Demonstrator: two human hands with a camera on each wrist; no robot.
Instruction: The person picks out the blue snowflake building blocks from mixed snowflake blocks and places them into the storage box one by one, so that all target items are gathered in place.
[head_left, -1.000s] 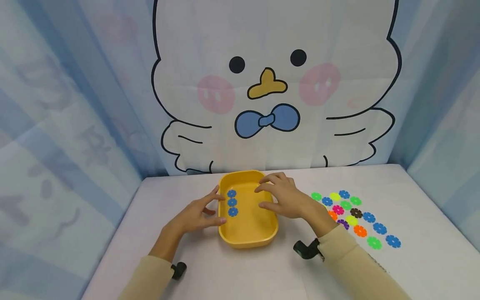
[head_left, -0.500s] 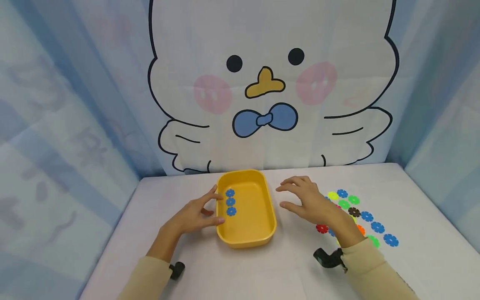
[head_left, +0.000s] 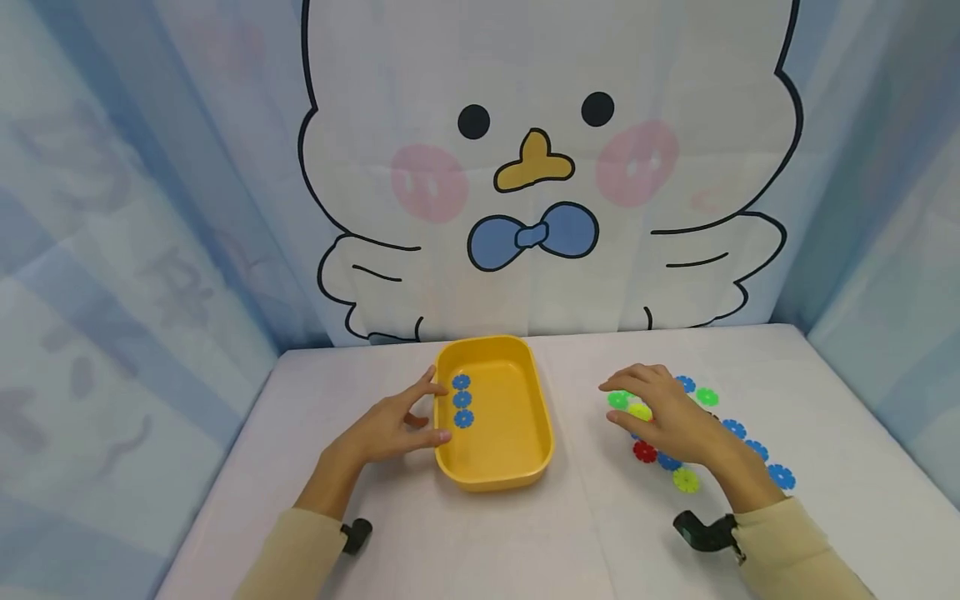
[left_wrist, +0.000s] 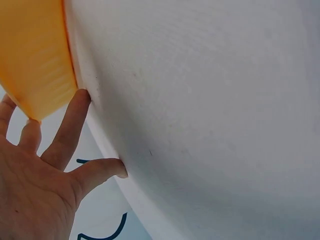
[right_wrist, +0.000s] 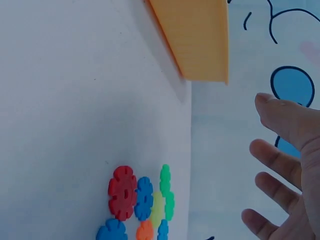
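Observation:
A yellow tray stands on the table, with three blue flower-shaped discs in a column along its left side. My left hand is at the tray's left wall, fingers spread and fingertips at the rim; the left wrist view shows them lightly bent against the wall. Over the loose flower discs on the right hovers my right hand, thumb and fingers apart and nothing between them. It hides several discs, while a red disc and a yellow-green one show below it.
Beyond the right hand lie a green disc and several blue discs. A white cloth covers the table. Behind it hangs a curtain with a cartoon face and a blue bow tie.
My right hand has left the space over the tray and moved right to the loose discs. The left hand stays at the tray's left side.

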